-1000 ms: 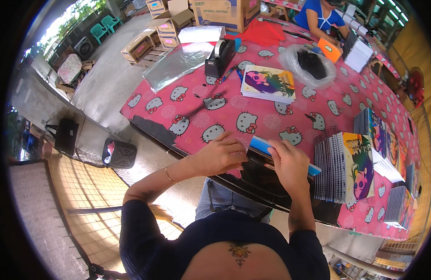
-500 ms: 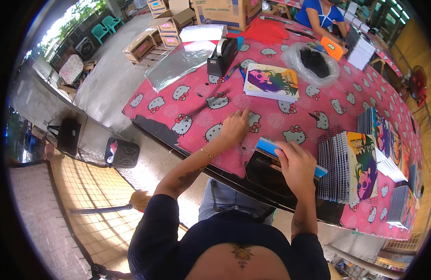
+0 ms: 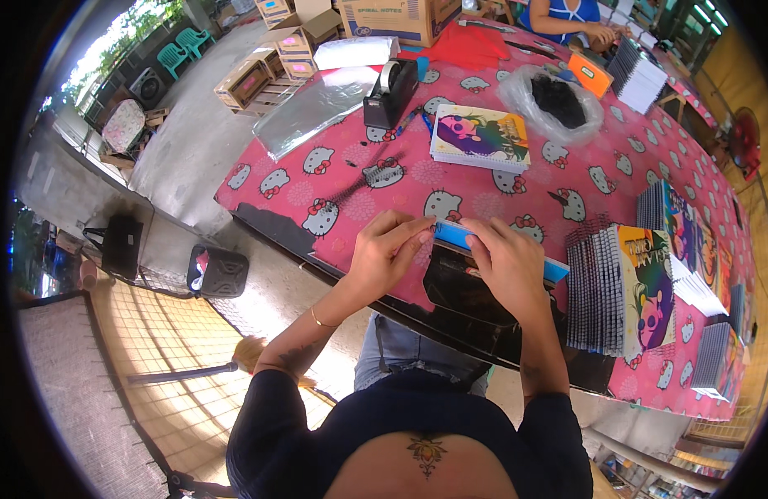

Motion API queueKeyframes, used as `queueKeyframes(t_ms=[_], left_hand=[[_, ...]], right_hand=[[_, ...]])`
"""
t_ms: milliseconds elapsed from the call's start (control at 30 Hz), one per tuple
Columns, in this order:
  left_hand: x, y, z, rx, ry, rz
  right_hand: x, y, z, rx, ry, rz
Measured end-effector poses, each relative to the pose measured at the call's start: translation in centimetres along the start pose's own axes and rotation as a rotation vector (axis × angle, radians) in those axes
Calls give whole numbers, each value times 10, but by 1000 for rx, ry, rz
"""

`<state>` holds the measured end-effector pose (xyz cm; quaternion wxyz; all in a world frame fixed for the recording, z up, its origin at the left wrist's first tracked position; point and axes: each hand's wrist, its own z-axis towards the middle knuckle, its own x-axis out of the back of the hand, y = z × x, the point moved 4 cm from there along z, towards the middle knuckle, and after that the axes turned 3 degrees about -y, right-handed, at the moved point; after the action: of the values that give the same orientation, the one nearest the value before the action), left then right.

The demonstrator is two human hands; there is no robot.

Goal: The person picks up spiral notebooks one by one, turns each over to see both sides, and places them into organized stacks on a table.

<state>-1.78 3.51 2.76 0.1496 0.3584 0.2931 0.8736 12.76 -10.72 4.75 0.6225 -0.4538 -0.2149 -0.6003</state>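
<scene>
A slim, flat thing with a bright blue strip (image 3: 452, 234) along its upper edge is held over the near table edge; its exact kind is not clear. My right hand (image 3: 510, 262) grips it from above, with the thumb on the near side and fingers on the far side. At the strip's left end, my left hand (image 3: 388, 254) is closed in a pinch, and whatever lies between its fingertips is too small to make out. To the right stands a row of spiral notebooks (image 3: 647, 291) with colourful covers. Dark loose coils (image 3: 369, 181) lie on the tablecloth beyond my left hand.
Farther back are a notebook stack (image 3: 480, 140), a black tape dispenser (image 3: 391, 96), a plastic bag with dark contents (image 3: 558, 104) and clear plastic sheets (image 3: 309, 112). More notebooks (image 3: 716, 362) stand at right. Across the pink table (image 3: 484, 204), a person in blue (image 3: 558, 21) handles notebooks.
My left hand has come back from the tablecloth to the left end of the blue strip and closed in a pinch. My right hand has shifted slightly left, still gripping the blue-edged thing.
</scene>
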Motion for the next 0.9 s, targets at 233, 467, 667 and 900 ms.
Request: queueKeyframes(t_ms=[233,467,667,900], left_hand=[[-1,0,1,-52,79,0],[3,-5,3,124,-46,58],[6,-12,20,-118,-167,23],[-6,-15,37,-67,-478,107]], right_hand=[[-1,0,-1,23,22,3],[-1,-1,-2,-38,-33,42],[3,-4,-4,-10,-26,42],[2,-1,-2,6,-11,32]])
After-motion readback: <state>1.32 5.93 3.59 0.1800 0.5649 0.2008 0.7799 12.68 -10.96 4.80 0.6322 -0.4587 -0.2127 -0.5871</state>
